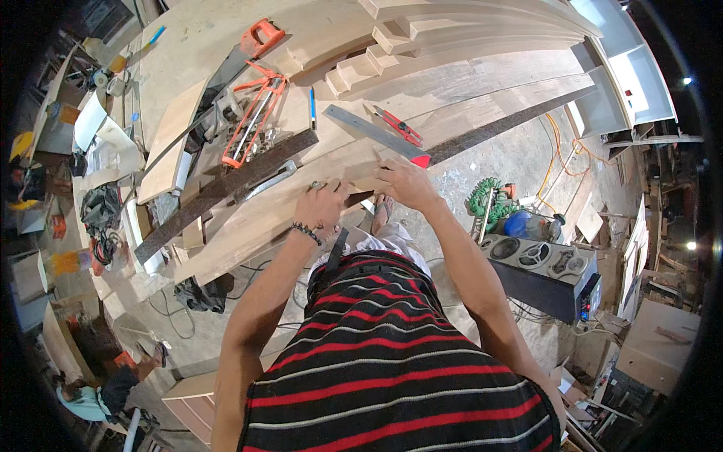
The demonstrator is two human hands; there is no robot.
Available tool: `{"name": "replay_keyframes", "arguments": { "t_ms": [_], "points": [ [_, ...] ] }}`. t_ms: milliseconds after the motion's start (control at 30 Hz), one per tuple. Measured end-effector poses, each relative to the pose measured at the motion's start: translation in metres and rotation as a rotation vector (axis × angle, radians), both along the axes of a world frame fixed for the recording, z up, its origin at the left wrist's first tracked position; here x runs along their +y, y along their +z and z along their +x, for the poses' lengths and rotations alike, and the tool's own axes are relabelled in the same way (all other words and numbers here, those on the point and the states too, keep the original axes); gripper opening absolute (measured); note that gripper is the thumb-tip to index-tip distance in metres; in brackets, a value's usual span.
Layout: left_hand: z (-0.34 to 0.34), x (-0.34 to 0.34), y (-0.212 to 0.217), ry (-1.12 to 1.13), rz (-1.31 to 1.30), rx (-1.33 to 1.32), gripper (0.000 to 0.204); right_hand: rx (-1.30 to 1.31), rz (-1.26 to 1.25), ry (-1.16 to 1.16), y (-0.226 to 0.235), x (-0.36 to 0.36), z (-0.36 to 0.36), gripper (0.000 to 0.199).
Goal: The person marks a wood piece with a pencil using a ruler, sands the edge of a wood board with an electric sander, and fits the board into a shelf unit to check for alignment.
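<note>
My left hand (322, 205) and my right hand (403, 181) both rest on the near edge of a long pale wooden board (256, 218) lying across the workbench. The left hand, with a ring and a beaded bracelet, presses on the board's edge. My right hand lies flat on the wood with fingers spread, just below the red end of a metal ruler (373, 134). A red utility knife (399, 126) lies beside the ruler. No tool shows in either hand.
An orange handsaw (252, 45), an orange caulking gun (252, 113), a dark long strip (226, 188) and stepped wooden pieces (376, 53) lie on the bench. A dark machine box (546, 275) and green coiled hose (489, 197) stand at right. A person crouches at lower left (94, 395).
</note>
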State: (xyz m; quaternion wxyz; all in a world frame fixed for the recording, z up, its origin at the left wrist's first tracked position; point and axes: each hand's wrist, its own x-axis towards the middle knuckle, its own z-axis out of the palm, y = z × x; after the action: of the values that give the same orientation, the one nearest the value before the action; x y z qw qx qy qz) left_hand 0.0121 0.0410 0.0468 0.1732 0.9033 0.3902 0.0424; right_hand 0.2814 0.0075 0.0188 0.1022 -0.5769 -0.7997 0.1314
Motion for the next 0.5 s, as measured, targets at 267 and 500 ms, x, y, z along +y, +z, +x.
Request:
{"name": "replay_keyframes", "arguments": {
  "t_ms": [267,500],
  "points": [
    [-0.026,0.044,0.052,0.12,-0.124,0.165,0.021,0.329,-0.084,-0.281,0.019,0.015,-0.013,0.021],
    [-0.093,0.039,0.095,0.281,-0.727,-0.294,0.03,0.926,-0.518,-0.33,0.056,0.052,0.018,0.027]
  ]
}}
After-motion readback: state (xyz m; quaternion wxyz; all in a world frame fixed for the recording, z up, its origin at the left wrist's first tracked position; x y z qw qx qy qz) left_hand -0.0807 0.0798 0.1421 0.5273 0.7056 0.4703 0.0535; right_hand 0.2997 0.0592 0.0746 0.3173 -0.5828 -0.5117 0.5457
